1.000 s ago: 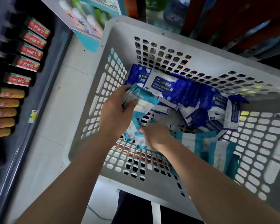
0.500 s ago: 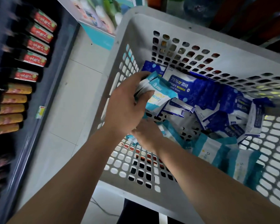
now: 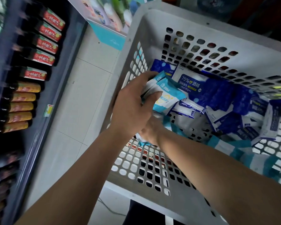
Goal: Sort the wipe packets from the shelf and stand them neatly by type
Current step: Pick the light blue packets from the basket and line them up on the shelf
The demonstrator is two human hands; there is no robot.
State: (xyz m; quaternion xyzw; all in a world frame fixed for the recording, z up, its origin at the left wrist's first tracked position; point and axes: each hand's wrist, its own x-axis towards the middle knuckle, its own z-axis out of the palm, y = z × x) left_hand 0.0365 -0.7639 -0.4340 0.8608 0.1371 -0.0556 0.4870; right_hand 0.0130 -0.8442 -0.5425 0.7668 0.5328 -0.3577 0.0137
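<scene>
A grey perforated basket [image 3: 152,18] holds loose wipe packets. My left hand [image 3: 133,104] grips a small stack of teal-and-white packets [image 3: 165,95] near the basket's left wall. My right hand [image 3: 150,131] lies lower, partly hidden under the left wrist, and its fingers curl round another teal-and-white packet [image 3: 140,140] on the basket floor. Dark blue alcohol wipe packets [image 3: 206,90] are piled along the far wall. More teal-and-white packets [image 3: 230,145] lie at the right, beside my right forearm.
To the left, a dark shelf [image 3: 60,88] carries rows of bottles with red labels [image 3: 44,44] and yellow labels [image 3: 23,106]. A teal display stand [image 3: 110,38] with pastel bottles is beyond the basket. Pale floor tiles [image 3: 81,95] lie between.
My left hand has lifted its stack of teal packets up and a little right. My right hand has slid left beneath the left wrist. The view has shifted, bringing the basket closer.
</scene>
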